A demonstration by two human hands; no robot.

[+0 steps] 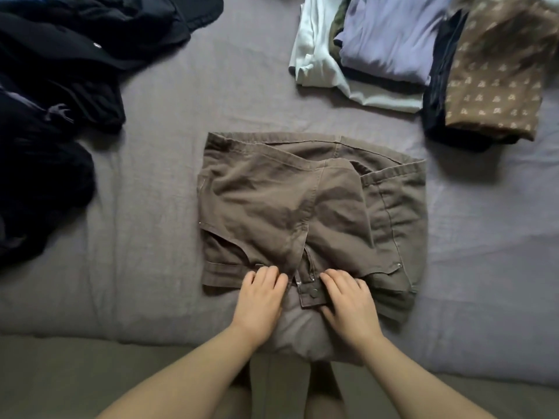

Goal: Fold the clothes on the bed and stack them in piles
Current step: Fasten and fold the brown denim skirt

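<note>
Brown trousers (302, 213) lie folded into a rough square in the middle of the grey bed (157, 176), waistband and open fly toward me. My left hand (260, 297) rests flat on the waistband left of the fly, fingers spread. On the other side of the button, my right hand (348, 300) presses on the waistband with its thumb under the button flap. Neither hand visibly pinches the cloth. A heap of unfolded dark clothes (54, 101) fills the left side of the bed.
At the back right stand folded piles: a lilac top over white and dark items (384, 37), and a brown patterned garment on dark clothes (496, 77). The bed's near edge runs below my wrists, with my legs beneath it.
</note>
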